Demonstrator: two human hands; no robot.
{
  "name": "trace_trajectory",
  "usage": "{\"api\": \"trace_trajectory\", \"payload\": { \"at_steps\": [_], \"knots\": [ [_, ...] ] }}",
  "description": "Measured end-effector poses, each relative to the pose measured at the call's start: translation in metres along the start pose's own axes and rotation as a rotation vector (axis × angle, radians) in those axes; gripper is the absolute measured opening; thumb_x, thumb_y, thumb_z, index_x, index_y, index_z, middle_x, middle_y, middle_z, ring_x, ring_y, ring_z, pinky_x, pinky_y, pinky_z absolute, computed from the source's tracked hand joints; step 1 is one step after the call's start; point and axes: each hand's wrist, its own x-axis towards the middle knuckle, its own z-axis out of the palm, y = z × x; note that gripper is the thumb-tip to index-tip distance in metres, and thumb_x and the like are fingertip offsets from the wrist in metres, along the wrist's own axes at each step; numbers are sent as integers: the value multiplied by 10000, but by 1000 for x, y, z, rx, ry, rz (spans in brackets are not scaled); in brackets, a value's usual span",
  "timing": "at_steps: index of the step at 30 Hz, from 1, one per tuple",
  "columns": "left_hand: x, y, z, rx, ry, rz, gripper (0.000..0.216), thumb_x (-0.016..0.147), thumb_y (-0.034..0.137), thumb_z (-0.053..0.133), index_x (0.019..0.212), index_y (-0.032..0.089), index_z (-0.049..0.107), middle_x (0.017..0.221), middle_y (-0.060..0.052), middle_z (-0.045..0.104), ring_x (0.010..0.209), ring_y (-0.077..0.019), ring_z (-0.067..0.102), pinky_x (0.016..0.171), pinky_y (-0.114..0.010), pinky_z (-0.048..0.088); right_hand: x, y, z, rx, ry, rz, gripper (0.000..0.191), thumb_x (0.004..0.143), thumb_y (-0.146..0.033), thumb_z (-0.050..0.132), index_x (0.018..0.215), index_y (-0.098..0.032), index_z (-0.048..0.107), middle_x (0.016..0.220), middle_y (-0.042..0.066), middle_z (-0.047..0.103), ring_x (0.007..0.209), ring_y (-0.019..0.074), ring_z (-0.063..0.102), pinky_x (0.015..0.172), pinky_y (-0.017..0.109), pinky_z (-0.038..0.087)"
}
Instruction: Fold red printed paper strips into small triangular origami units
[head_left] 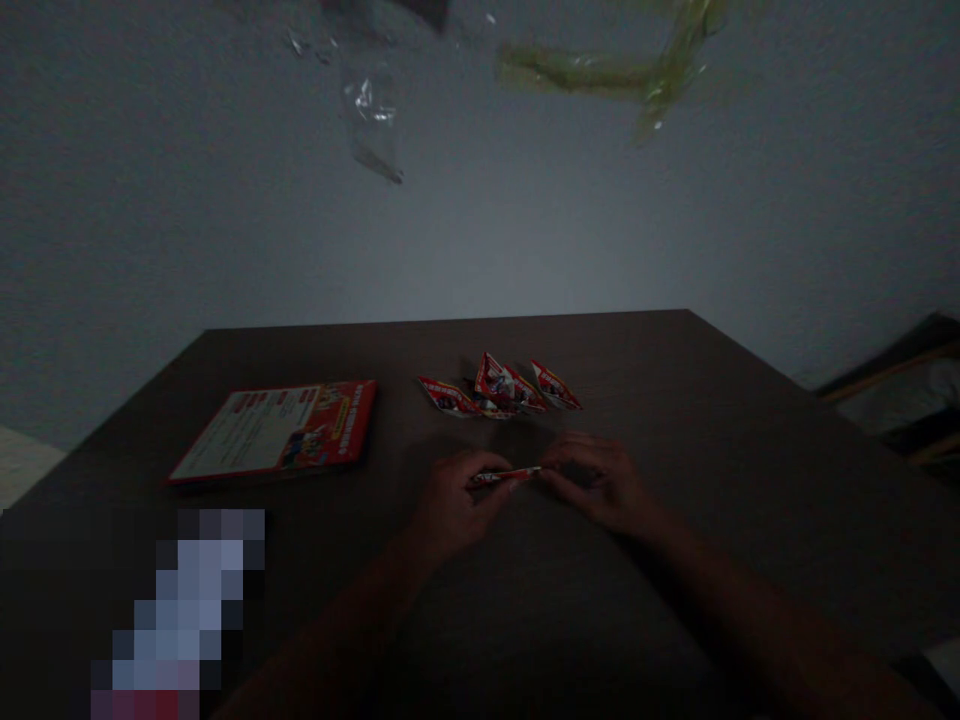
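Observation:
Between my two hands is a narrow folded strip of red printed paper (504, 477), held low over the table. My left hand (457, 500) grips its left end, the thumb below and the fingers curled above. At the strip's right end, my right hand (600, 480) pinches it between thumb and fingertips. Just beyond my hands lie several folded paper pieces (499, 385), red and white, pointed at the ends and partly overlapping. One folded paper piece (556, 384) sits at the right of this group.
A flat stack of red and white printed leaflets (262, 430) lies on the left of the dark table (675, 400). A pale wall (525, 220) with yellowish tape (577, 70) rises behind. Dark-edged items (907, 390) stand off the table's right side. The lower left is pixelated.

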Motion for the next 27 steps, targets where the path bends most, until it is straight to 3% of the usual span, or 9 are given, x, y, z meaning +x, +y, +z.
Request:
{"api": "trace_trajectory", "payload": {
  "at_steps": [5,13,21,27],
  "knots": [
    [1,-2,3,41,-44,-29,109,745,231,659,847,196,678,784,-2,714,683,-138,652,649,-242,493,0,-2,0,13,-10,29,53,809,-192,588,828,-176,634,717,44,627,666,151,576,620,283,460],
    [2,0,-1,-7,-8,-104,108,724,211,670,830,199,691,753,-2,717,643,-139,650,581,-226,496,1,-2,-2,7,-6,81,85,814,-211,586,862,-174,646,722,42,627,661,144,570,608,266,451],
    [1,-2,0,-29,-36,-83,100,723,216,671,820,200,691,761,-5,721,653,-141,653,592,-228,499,0,-1,-1,38,12,36,76,814,-224,590,834,-176,645,728,47,634,672,148,587,617,270,466],
    [2,3,-3,-78,30,-139,103,708,190,681,810,189,696,732,-1,716,630,-137,649,562,-208,499,-1,2,-3,24,2,73,87,818,-218,591,839,-167,657,723,47,638,654,143,586,599,262,456]
  ]
}}
